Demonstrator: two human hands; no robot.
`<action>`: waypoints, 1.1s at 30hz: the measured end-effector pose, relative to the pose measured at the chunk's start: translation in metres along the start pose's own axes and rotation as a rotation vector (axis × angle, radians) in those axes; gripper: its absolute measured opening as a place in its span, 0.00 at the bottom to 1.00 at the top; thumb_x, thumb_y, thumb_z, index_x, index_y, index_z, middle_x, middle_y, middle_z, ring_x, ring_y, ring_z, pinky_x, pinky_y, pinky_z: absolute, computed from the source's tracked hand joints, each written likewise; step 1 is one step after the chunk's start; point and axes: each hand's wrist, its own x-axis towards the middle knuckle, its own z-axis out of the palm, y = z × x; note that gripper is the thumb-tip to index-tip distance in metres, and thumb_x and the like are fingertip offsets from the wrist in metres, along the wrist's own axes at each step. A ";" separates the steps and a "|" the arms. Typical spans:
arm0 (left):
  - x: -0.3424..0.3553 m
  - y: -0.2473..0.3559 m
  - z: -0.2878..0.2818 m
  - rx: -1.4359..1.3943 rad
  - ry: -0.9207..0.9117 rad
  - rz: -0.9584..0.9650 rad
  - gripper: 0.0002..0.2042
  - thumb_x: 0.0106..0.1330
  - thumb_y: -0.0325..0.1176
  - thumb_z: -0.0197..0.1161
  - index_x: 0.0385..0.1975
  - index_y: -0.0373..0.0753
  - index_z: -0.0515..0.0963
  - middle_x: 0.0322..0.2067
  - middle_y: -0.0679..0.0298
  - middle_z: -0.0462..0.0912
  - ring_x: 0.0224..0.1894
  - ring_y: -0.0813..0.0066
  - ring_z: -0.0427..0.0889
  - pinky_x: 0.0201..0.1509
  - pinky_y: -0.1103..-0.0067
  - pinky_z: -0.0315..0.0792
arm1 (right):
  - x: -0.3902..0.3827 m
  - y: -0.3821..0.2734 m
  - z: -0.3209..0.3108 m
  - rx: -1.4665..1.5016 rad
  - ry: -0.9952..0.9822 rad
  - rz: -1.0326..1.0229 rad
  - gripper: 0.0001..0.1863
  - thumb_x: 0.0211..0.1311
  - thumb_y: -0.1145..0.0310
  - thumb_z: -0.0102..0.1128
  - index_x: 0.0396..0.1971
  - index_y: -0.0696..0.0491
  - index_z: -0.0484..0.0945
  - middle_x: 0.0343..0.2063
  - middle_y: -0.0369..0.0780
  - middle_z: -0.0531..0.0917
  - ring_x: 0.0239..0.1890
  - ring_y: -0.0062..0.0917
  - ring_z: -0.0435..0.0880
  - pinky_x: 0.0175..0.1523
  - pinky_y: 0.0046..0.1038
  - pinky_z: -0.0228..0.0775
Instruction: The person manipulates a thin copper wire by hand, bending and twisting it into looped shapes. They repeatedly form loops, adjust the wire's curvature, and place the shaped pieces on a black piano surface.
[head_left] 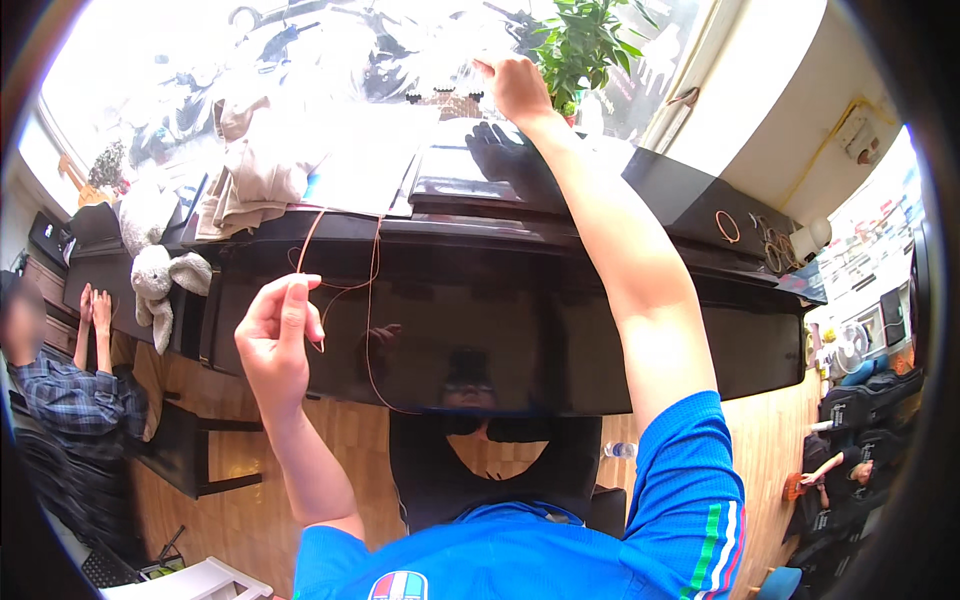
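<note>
My left hand (275,335) is raised in front of a glossy dark upright piano (470,330), fingers pinched around a thin copper-coloured cord (311,238). Part of the cord stands up above the fingers, and thin loops of it hang down across the piano's front. Stretched far forward, my right hand (517,88) is above the piano top beside a leafy potted plant (588,45). Its fingers are closed. Something clear, perhaps thin plastic, shows at the fingertips, but glare from the window hides what it is.
White papers (365,160) and a crumpled beige cloth (250,180) lie on the piano top. A grey plush toy (155,280) hangs at the left end. Coiled cords (775,245) lie at the right. Another person (75,390) sits at the left; a bottle (620,450) is on the floor.
</note>
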 end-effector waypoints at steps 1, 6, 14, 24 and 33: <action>0.001 -0.003 0.002 0.015 0.005 -0.012 0.10 0.73 0.33 0.61 0.43 0.31 0.82 0.20 0.70 0.77 0.21 0.89 0.71 0.23 0.89 0.60 | 0.004 0.000 0.003 -0.018 -0.042 0.023 0.19 0.72 0.53 0.53 0.40 0.51 0.87 0.32 0.55 0.86 0.38 0.48 0.87 0.48 0.45 0.78; 0.005 -0.014 0.013 0.107 0.049 -0.096 0.12 0.72 0.35 0.64 0.45 0.32 0.83 0.18 0.70 0.77 0.18 0.90 0.70 0.20 0.88 0.58 | -0.001 0.002 0.017 -0.152 -0.407 0.044 0.12 0.63 0.61 0.63 0.40 0.52 0.87 0.38 0.48 0.88 0.45 0.41 0.87 0.53 0.40 0.77; 0.016 -0.025 0.037 0.248 0.072 -0.192 0.14 0.72 0.37 0.65 0.46 0.32 0.83 0.19 0.67 0.80 0.18 0.88 0.74 0.21 0.87 0.64 | -0.016 -0.004 -0.017 0.038 -0.388 0.125 0.15 0.61 0.65 0.58 0.46 0.52 0.86 0.42 0.46 0.88 0.47 0.37 0.86 0.56 0.35 0.76; 0.020 -0.024 0.050 0.367 0.038 -0.133 0.15 0.71 0.41 0.65 0.43 0.32 0.83 0.22 0.67 0.82 0.22 0.84 0.77 0.26 0.85 0.68 | -0.086 -0.059 -0.063 0.253 -0.243 -0.053 0.21 0.61 0.66 0.58 0.54 0.54 0.80 0.42 0.52 0.86 0.45 0.46 0.85 0.52 0.38 0.76; 0.018 -0.023 0.056 0.505 0.009 0.003 0.16 0.68 0.43 0.68 0.39 0.33 0.83 0.20 0.65 0.82 0.22 0.81 0.77 0.29 0.81 0.70 | -0.110 -0.099 -0.039 0.228 -0.076 -0.216 0.11 0.62 0.69 0.57 0.34 0.59 0.85 0.28 0.52 0.85 0.32 0.45 0.86 0.41 0.43 0.79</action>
